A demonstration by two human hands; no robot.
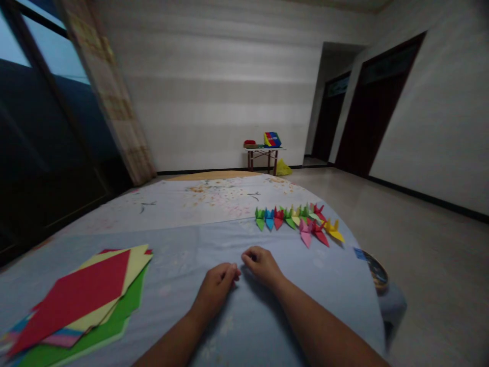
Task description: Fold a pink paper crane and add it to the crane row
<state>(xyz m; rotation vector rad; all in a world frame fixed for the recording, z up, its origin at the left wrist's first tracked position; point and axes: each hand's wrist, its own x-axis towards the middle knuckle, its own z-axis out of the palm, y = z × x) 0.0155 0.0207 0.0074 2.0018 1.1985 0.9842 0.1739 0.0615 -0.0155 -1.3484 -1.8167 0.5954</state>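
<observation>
My left hand (pixel 217 286) and my right hand (pixel 263 266) rest close together over the middle of the cloth-covered table, a small gap between them. Both have their fingers curled in, and nothing shows in either one. Beyond my right hand, to the right, several folded paper cranes (pixel 278 218) in green, blue, red, yellow and pink stand in a rough row, with a few more in front. Off to the left of my left hand lies a loose stack of coloured paper sheets, with a red sheet (pixel 84 290) on top of pale yellow and green ones.
A pale blue, flower-printed tablecloth (pixel 171 290) covers the round table. Against the far wall, a small side table (pixel 263 149) carries a bright multicoloured box (pixel 272 139). Past the table's right edge is a round container (pixel 376 272). A curtain (pixel 110 97) hangs at the left.
</observation>
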